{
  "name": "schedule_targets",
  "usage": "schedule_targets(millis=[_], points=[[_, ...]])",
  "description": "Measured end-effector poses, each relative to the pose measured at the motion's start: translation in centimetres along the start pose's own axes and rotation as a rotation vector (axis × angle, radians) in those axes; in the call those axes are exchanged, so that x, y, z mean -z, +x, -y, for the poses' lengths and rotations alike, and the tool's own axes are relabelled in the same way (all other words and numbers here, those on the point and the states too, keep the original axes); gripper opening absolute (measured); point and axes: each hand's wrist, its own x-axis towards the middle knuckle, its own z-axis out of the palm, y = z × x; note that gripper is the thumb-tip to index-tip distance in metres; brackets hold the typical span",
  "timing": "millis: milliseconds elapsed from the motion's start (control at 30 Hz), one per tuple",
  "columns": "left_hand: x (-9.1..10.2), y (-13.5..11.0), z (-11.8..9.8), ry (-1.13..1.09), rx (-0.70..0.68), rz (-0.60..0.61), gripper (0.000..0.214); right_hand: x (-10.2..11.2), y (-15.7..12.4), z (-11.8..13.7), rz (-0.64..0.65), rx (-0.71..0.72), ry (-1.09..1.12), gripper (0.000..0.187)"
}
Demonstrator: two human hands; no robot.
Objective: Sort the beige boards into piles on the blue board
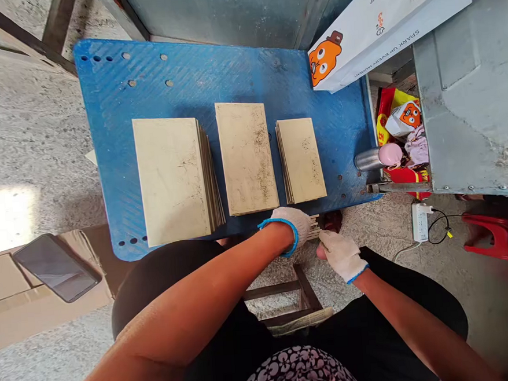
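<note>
Holding a small bundle of tiles point(313, 228) edge-on between my gloved hands, I have my left hand point(285, 229) curled closed around one end of it, while my right hand point(341, 256) sits bunched against it from below; I cannot tell whether that hand has a firm grip. Straight ahead of my hands, three stacks of pale tiles lie flat in a row on a blue plastic pallet point(228, 64). The left stack point(170, 179) shows a fan of edges, the middle stack point(246, 156) lies just beside it, and the right stack point(300, 161) stands closest to my hands. So three stacks are laid out, and this bundle is off the pallet, in my hands. Past my right hand, a steel flask point(371, 159) lies at the pallet's edge, and well left of my left hand a phone point(55, 268) rests on cardboard point(35, 298).
</note>
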Motion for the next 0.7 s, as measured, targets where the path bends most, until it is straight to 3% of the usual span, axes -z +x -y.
schedule_targets(millis=[200, 333, 433, 600, 700], points=[[-0.1, 0.0, 0.1, -0.009, 0.002, -0.009, 0.035, 0.1, 0.0, 0.2, -0.013, -0.022, 0.0, 0.018], [-0.1, -0.1, 0.1, -0.025, -0.003, 0.002, 0.038, -1.2, 0.2, -0.2, 0.014, -0.105, 0.093, 0.007], [-0.1, -0.1, 0.2, -0.027, -0.014, 0.021, 0.039, -2.5, 0.4, -0.8, -0.006, -0.135, 0.195, 0.009], [-0.3, 0.0, 0.2, -0.026, -0.032, 0.042, 0.04, -4.0, 1.2, -2.1, -0.047, 0.018, 0.278, 0.013], [-0.7, 0.2, 0.3, -0.046, -0.035, 0.04, 0.04, -3.8, 1.4, -2.3, -0.047, 0.134, 0.245, 0.012]])
